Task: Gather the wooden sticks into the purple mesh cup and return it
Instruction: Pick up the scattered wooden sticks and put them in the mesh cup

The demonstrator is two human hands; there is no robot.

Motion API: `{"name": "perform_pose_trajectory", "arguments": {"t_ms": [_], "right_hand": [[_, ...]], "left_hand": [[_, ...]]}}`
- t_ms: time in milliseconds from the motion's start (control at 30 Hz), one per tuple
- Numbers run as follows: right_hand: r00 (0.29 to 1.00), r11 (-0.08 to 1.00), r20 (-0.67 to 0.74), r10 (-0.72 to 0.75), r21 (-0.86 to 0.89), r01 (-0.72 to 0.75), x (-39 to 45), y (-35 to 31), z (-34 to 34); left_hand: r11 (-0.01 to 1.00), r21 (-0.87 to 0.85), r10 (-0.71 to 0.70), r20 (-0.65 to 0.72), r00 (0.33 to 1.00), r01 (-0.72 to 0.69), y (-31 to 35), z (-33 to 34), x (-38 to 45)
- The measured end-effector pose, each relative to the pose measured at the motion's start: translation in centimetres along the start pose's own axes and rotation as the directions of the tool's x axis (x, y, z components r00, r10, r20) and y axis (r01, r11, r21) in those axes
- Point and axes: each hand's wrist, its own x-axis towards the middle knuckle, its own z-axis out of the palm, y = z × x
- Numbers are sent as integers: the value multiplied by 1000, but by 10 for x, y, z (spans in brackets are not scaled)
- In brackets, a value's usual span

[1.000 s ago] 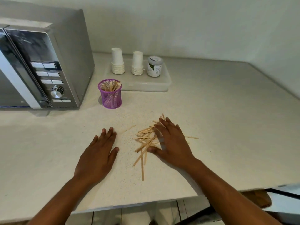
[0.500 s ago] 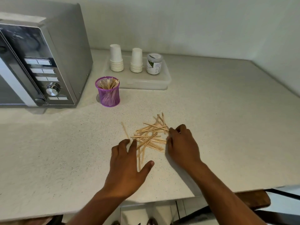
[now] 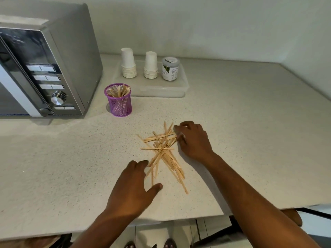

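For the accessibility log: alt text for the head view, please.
Two hands, left hand and right hand, flank a loose pile of wooden sticks on a speckled countertop. A purple mesh cup holding more sticks stands behind, beside a microwave.

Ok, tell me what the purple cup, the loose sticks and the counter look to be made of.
Cup: probably painted metal mesh, since its wall is a fine see-through grid with a solid rim.
Sticks: pale unfinished wood by their matt tan look, thin and flat.
Counter: off-white speckled stone or composite, smooth and fairly matt; which one cannot be told.
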Motion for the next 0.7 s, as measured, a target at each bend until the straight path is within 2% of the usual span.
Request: {"name": "perform_pose_trajectory", "arguments": {"t_ms": [100, 267, 333, 400, 433, 533, 600, 700], "right_hand": [[995, 995, -2, -95, -41, 95, -4, -15, 9], [987, 986, 50, -154, 65, 151, -9, -35, 5], [989, 986, -22, -149, 73, 150, 6, -32, -2], [975, 972, -32, -219, 80, 221, 24, -31, -6], [951, 946, 18, -309, 112, 305, 32, -34, -6], [780, 822, 260, -569, 212, 529, 48, -45, 5], [700, 785, 357, -619, 269, 557, 53, -47, 10], [711, 796, 360, -604, 308, 521, 56, -35, 4]], "left_hand": [[999, -47, -13, -42, 999, 11, 6, 3, 6], [978, -179, -125, -122, 985, 102, 8, 5, 27], [973, -214, -120, -144, 982, 88, 16, 6, 27], [988, -145, -81, -145, 986, 59, 30, 12, 25], [997, -58, -60, -135, 989, 53, 38, 19, 23], [975, 201, -64, -157, 986, 96, 57, 40, 23], [951, 280, -81, -190, 978, 133, 61, 50, 26], [950, 285, -61, -219, 974, 124, 57, 56, 27]]}}
